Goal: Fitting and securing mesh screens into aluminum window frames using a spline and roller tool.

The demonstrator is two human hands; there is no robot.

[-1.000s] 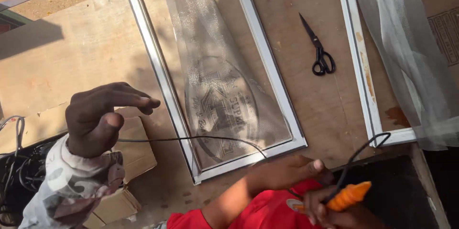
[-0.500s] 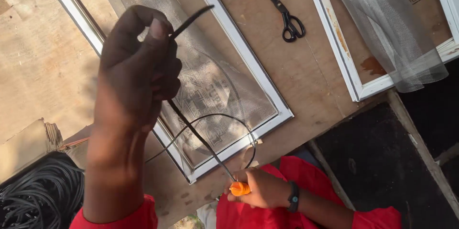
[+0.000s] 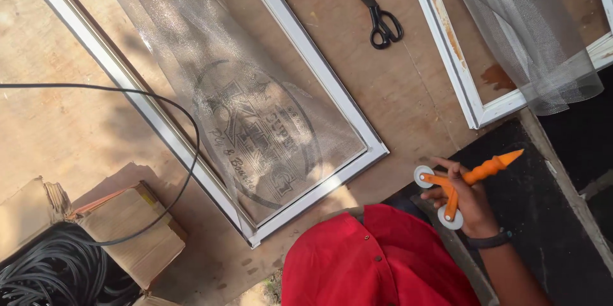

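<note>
Your right hand [image 3: 469, 200] grips an orange roller tool [image 3: 466, 181] at lower right, beside the white frame [image 3: 319, 69]; your left hand is out of view.

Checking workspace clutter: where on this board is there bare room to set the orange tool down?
Bare board lies between the near white frame and the scissors, and left of that frame under the black cord. The bottom-left is crowded by the cardboard box and cord coil.
</note>
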